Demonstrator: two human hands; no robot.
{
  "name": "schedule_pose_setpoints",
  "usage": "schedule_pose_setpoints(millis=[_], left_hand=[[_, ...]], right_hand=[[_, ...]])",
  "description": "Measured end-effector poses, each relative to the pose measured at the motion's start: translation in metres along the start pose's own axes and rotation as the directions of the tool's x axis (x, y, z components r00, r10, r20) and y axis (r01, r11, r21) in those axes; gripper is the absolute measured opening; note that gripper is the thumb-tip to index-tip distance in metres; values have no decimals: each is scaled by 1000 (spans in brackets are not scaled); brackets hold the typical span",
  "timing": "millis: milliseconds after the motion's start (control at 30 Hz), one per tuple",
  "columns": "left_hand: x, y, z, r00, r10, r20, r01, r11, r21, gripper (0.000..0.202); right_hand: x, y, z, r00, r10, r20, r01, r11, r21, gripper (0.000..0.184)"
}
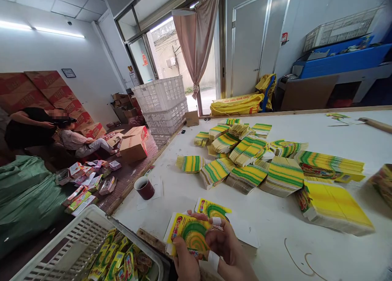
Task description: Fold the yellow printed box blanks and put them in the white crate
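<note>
A yellow and green printed card [191, 234] with a swirl pattern is held at the table's near edge. My left hand [185, 259] pinches its lower left corner, thumb on the front. On the card's right side, my right hand [229, 250] is curled round the edge, with white tape on some fingers. Whether this is one card or a thin pile I cannot tell. Just behind it lies a stack of similar cards [211, 208], with a white-topped stack [245, 232] beside my right hand. A white plastic basket [65, 242] at lower left contains small folded yellow packets [118, 260].
Many bundles of yellow-green cards [249, 150] cover the table's middle, with a yellow block of cards [335, 203] to the right. A mug [144, 188] of dark liquid stands near the left edge. Rubber bands [301, 260] lie at right. Two people are at left near cartons [133, 144].
</note>
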State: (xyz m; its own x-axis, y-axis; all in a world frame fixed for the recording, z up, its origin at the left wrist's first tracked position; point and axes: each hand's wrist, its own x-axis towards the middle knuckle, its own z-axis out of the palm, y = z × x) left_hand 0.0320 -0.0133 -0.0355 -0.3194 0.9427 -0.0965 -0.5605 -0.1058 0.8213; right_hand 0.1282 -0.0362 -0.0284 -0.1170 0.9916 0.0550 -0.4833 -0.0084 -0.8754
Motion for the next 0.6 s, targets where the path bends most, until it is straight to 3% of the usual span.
schedule_pose_setpoints(millis=[100, 200, 267, 333, 400, 500, 600], left_hand=[[-7, 17, 22, 994, -78, -74, 69, 990, -122, 54], [-9, 32, 34, 980, -196, 21, 197, 962, -190, 50], [-7, 38, 37, 982, -167, 83, 182, 957, -227, 49], [-4, 38, 35, 994, -70, 84, 87, 971, -223, 50], [-2, 33, 29, 995, -17, 103, 33, 987, -158, 54], [0, 25, 16, 976, -3, 217, 4, 1000, -5, 63], [4, 29, 1, 954, -34, 298, -41, 969, 242, 44]], right_hand=[[-1, -4, 0, 999, 6, 33, -5, 1000, -14, 70], [-3, -4, 1, 994, -45, 96, 54, 994, -98, 67], [-3, -1, 2, 986, -63, 152, 89, 981, -172, 64], [-2, 1, 2, 981, -64, 182, 109, 962, -250, 58], [0, 1, -2, 986, -74, 150, 122, 933, -338, 43], [8, -3, -18, 990, -132, 47, 139, 898, -416, 20], [15, -13, -38, 969, -244, 35, 229, 839, -493, 14]])
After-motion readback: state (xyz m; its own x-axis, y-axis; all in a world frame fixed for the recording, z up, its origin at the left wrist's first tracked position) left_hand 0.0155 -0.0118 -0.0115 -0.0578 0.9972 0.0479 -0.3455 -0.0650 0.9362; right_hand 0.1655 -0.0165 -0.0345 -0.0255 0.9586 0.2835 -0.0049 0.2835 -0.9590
